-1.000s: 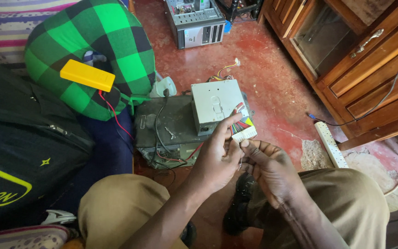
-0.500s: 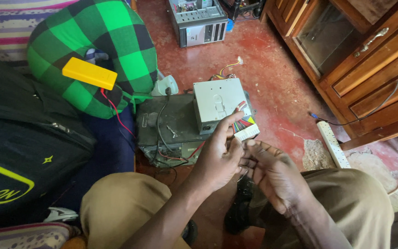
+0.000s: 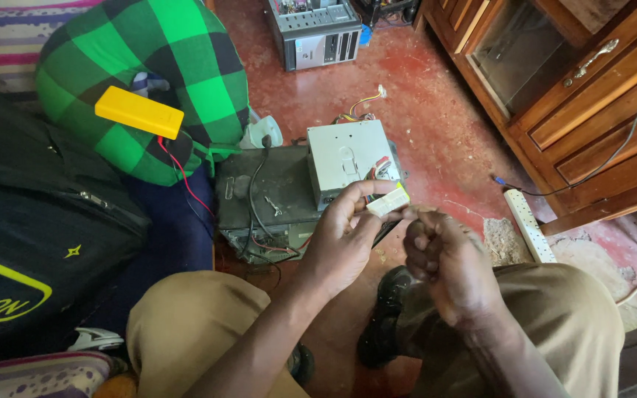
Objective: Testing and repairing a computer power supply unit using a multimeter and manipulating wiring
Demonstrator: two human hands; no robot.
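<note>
head view: the left hand [image 3: 344, 239] pinches a small pale plastic connector [image 3: 388, 200] with coloured wires, held above the red floor [image 3: 436, 125]. the right hand [image 3: 447, 262], fingers curled, touches its right end. just beyond sits a boxy grey metal drive [image 3: 346, 155].

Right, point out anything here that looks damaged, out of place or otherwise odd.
The grey metal box sits crooked on top of the dark unit on the floor, loose coloured wires trailing from its back. The left hand pinches a white connector wired to it. A desktop computer case stands open on the floor.
</note>
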